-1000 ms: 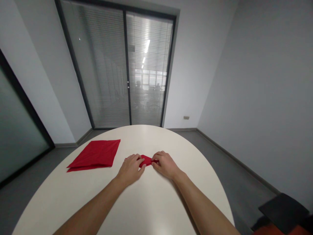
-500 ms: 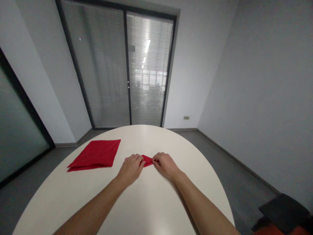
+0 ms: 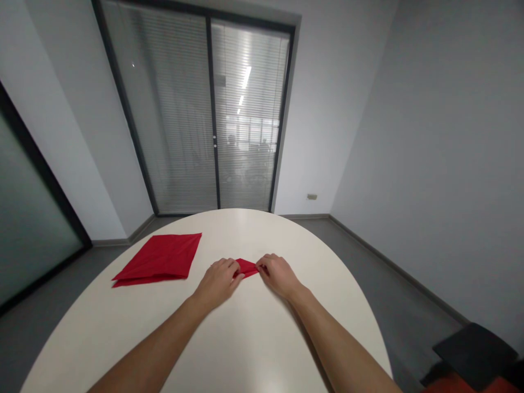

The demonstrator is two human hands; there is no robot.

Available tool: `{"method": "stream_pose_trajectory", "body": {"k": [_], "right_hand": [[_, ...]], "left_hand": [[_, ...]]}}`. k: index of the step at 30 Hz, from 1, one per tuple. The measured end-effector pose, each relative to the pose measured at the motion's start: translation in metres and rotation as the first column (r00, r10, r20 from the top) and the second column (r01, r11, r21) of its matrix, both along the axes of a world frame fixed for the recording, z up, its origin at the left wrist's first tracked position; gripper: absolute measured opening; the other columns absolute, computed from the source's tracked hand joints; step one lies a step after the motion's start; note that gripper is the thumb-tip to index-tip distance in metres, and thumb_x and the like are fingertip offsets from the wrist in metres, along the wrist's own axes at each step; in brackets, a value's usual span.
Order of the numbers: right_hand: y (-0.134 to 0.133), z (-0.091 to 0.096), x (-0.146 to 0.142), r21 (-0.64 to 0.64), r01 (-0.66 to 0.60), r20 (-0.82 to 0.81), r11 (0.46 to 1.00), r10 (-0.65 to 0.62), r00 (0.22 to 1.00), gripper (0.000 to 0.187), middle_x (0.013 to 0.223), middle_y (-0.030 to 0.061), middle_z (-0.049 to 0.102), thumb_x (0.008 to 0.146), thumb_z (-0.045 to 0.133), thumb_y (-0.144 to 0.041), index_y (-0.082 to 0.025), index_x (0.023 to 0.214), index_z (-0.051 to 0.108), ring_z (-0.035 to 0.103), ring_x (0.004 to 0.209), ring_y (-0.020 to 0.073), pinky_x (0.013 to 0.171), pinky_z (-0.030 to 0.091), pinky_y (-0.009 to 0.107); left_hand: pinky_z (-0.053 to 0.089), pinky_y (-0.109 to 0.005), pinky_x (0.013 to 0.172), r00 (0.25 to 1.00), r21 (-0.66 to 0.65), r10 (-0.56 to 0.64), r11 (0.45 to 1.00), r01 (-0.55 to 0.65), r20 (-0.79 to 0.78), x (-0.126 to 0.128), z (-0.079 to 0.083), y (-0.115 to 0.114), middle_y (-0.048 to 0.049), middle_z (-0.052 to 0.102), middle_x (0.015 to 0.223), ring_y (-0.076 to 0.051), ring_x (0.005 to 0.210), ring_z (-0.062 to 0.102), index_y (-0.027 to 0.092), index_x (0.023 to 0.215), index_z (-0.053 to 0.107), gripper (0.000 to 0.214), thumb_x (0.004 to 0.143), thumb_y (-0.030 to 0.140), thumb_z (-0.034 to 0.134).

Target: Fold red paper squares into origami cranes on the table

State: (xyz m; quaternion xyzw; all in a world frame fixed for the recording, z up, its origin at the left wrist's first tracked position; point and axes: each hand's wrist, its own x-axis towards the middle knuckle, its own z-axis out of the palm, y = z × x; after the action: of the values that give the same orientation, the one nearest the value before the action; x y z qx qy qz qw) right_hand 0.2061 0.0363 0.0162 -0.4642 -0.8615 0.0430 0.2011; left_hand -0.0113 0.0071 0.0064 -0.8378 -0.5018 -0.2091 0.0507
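A small folded piece of red cloth point(image 3: 246, 267) lies on the white round table, its middle showing between my two hands. My left hand point(image 3: 220, 279) is closed over its left part, thumb near the front edge, and covers that end. With fingertips pinched together, my right hand point(image 3: 278, 274) grips the cloth's right end. To the left lies a larger folded red cloth point(image 3: 161, 256), flat with its layers slightly apart at the front; neither hand touches it.
The round table point(image 3: 241, 338) has a curved edge on all visible sides. Beyond it stands a glass partition point(image 3: 180, 125) with blinds. A dark chair point(image 3: 475, 352) is at the lower right, beside the grey wall.
My left hand has slid slightly left over the cloth's left end, which is now covered. My right hand has shifted a little, still pinching the right end. The larger cloth stays put.
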Motion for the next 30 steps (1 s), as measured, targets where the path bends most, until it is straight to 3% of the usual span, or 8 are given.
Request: {"method": "stream_pose_trajectory", "body": {"k": [8, 16, 23, 25, 27, 30], "right_hand": [[-0.003, 0.004, -0.001, 0.001, 0.026, 0.01, 1.0, -0.026, 1.0, 0.022, 0.097, 0.0046, 0.074, 0.093, 0.052, -0.015, -0.023, 0.097, 0.073, 0.062, 0.091, 0.0211, 0.079, 0.041, 0.029], [-0.003, 0.004, 0.0, -0.016, 0.043, 0.058, 0.999, -0.042, 0.997, 0.028, 0.101, 0.0041, 0.074, 0.091, 0.051, -0.013, -0.024, 0.106, 0.072, 0.063, 0.095, 0.0205, 0.083, 0.042, 0.028], [-0.014, 0.013, -0.01, -0.04, -0.041, 0.137, 0.998, 0.046, 0.989, 0.037, 0.118, 0.0059, 0.071, 0.093, 0.046, -0.013, -0.024, 0.121, 0.068, 0.062, 0.107, 0.0223, 0.092, 0.043, 0.032], [-0.022, 0.012, -0.017, -0.059, -0.108, 0.127, 0.992, 0.115, 0.985, 0.04, 0.134, 0.0094, 0.063, 0.096, 0.045, -0.021, -0.019, 0.134, 0.059, 0.056, 0.122, 0.0253, 0.104, 0.038, 0.037], [-0.03, 0.009, -0.023, -0.107, -0.154, 0.129, 0.982, 0.168, 0.977, 0.052, 0.151, 0.0152, 0.046, 0.099, 0.042, -0.035, -0.012, 0.146, 0.046, 0.037, 0.141, 0.0313, 0.117, 0.023, 0.047], [-0.037, 0.003, -0.027, -0.24, -0.163, 0.116, 0.957, 0.195, 0.974, 0.069, 0.161, 0.0174, 0.023, 0.101, 0.032, -0.051, -0.009, 0.156, 0.026, 0.018, 0.15, 0.0327, 0.121, 0.01, 0.053]], "left_hand": [[0.044, -0.037, 0.083, 0.999, -0.01, 0.037, 0.999, -0.037, 0.007, 0.003, -0.005, 0.006, -0.0067, 0.067, 0.092, -0.023, 0.088, 0.06, 0.019, 0.09, 0.063, 0.024, 0.1, 0.022, 0.042], [0.044, -0.034, 0.08, 0.985, -0.084, 0.135, 0.988, -0.127, 0.106, 0.007, -0.004, 0.008, -0.0043, 0.068, 0.089, -0.022, 0.086, 0.061, 0.02, 0.088, 0.062, 0.013, 0.094, 0.017, 0.05], [0.044, -0.034, 0.082, 0.99, -0.087, 0.108, 0.991, -0.1, 0.095, 0.007, -0.003, 0.006, -0.0038, 0.07, 0.096, -0.022, 0.091, 0.062, 0.021, 0.094, 0.065, 0.017, 0.092, 0.013, 0.051], [0.045, -0.034, 0.083, 0.991, -0.083, 0.11, 0.991, -0.103, 0.079, 0.007, -0.003, 0.006, -0.0042, 0.07, 0.097, -0.022, 0.093, 0.062, 0.021, 0.095, 0.067, 0.02, 0.093, 0.013, 0.049], [0.046, -0.034, 0.085, 0.99, -0.086, 0.124, 0.989, -0.117, 0.07, 0.007, -0.003, 0.006, -0.0049, 0.07, 0.098, -0.022, 0.094, 0.063, 0.021, 0.095, 0.068, 0.023, 0.093, 0.013, 0.047], [0.046, -0.034, 0.089, 0.988, -0.095, 0.135, 0.987, -0.128, 0.077, 0.006, -0.005, 0.006, -0.0051, 0.072, 0.103, -0.022, 0.098, 0.064, 0.022, 0.098, 0.069, 0.027, 0.091, 0.01, 0.046]]}}
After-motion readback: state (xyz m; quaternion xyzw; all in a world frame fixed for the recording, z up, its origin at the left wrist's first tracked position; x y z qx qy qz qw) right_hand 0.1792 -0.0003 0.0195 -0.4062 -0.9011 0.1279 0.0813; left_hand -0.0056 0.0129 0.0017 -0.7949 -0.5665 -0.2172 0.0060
